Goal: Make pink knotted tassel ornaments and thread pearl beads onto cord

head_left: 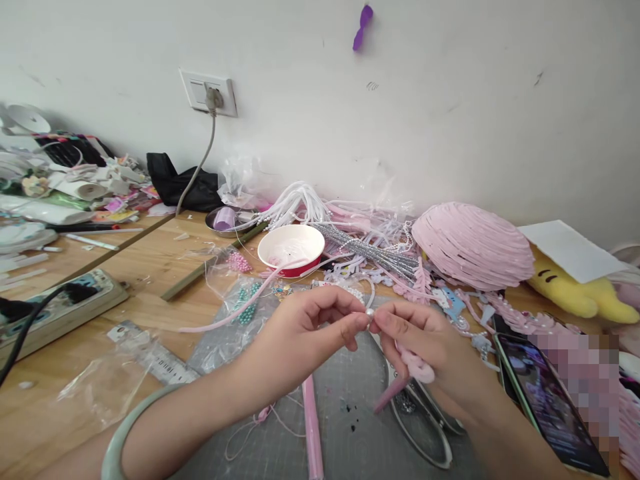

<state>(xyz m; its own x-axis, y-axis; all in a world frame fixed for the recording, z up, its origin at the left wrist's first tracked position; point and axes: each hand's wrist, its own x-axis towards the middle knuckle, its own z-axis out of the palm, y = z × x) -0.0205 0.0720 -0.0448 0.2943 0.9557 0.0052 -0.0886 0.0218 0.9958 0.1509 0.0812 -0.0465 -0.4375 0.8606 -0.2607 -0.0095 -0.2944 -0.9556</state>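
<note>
Both hands meet above the grey mat [280, 440]. A small white pearl bead [369, 312] sits between their fingertips. My left hand [320, 323] is pinched at the bead's left side, with a pale green bangle [120, 427] on that wrist. My right hand [417, 337] is closed at the bead's right side and also holds a pink fuzzy looped piece [416, 363], which hangs below its fingers. Beneath the hands lie scissors [425, 440] and a pink stick [312, 427]. Any thread through the bead is too small to make out.
A red and white bowl [291, 250] stands behind the hands, beside silver stems [370, 250]. A pink striped dome [473, 247] and a phone [550, 400] are at right. A ruler [155, 353] and a power strip [65, 313] lie at left.
</note>
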